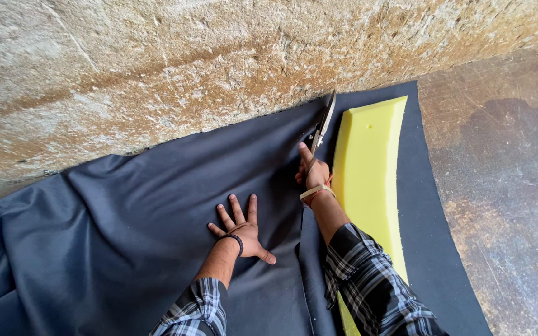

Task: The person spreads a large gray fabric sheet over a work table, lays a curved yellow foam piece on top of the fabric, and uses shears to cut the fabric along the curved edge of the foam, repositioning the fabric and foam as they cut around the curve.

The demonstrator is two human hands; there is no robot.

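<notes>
A sheet of dark grey fabric lies spread over a worn wooden floor, its far edge running up against a rough stone wall. The right hand is closed around the handles of a pair of scissors, whose blades point away from the person toward the wall at the fabric's far edge. A cut line runs through the fabric from the near edge up to the scissors, passing just left of the right forearm. The left hand lies flat on the fabric with fingers spread, palm down, just to the left of that cut and nearer the person than the scissors. A long yellow foam strip rests on the fabric immediately right of the right hand, reaching from near the far right corner of the fabric back toward the near edge, where the checked sleeve covers part of it.
</notes>
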